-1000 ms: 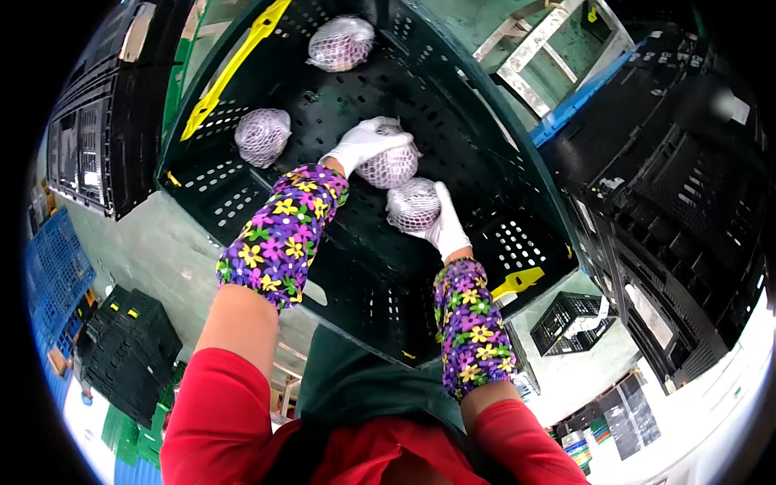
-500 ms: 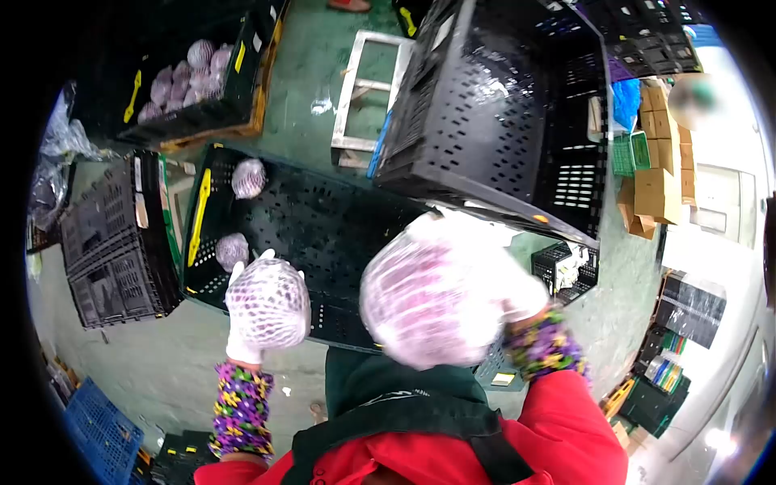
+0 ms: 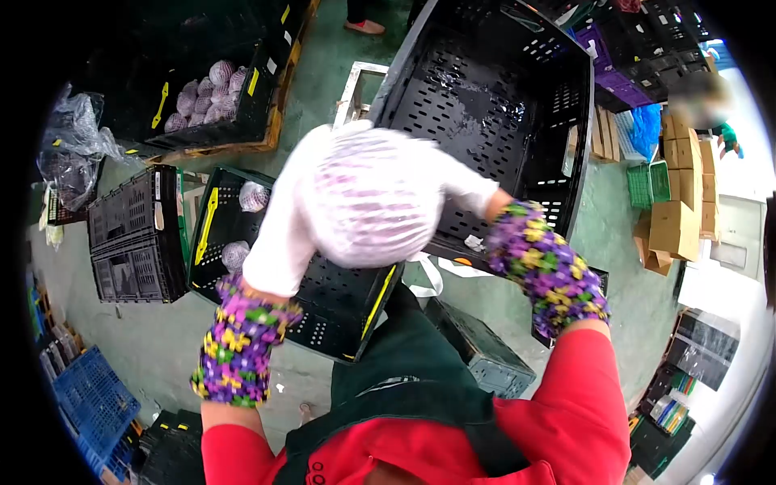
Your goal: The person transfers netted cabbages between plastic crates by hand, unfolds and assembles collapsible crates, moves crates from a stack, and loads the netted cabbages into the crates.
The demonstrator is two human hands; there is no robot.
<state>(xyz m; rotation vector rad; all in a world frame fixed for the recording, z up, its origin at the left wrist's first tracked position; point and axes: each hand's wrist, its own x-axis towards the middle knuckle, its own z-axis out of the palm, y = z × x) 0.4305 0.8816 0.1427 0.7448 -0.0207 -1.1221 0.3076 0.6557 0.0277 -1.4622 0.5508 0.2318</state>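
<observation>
A round purple head like a red cabbage (image 3: 376,198), wrapped in white netting, is raised in front of me between both hands. My left hand (image 3: 293,194), in a white glove, is closed against its left side. My right hand (image 3: 465,182), gloved too, presses its right side, with its fingers largely hidden. Motion blurs the gloves, and whether a second head is behind this one cannot be seen. Below is a dark crate (image 3: 343,295) with yellow handles, partly covered by my left arm. Two netted heads, one farther (image 3: 254,196) and one nearer (image 3: 235,256), lie at its left end.
A large black perforated crate (image 3: 477,97) stands tilted in view beyond my right hand. Farther left, another crate (image 3: 257,109) on a pallet holds several netted heads. Folded crates (image 3: 133,234) stand left. Cardboard boxes (image 3: 675,226) are stacked right; a person's shoe (image 3: 364,27) shows at the top.
My hands, apart before with a netted head in each, have come up and together around the one head now visible. The left hand's earlier head is no longer distinguishable. The view has shifted.
</observation>
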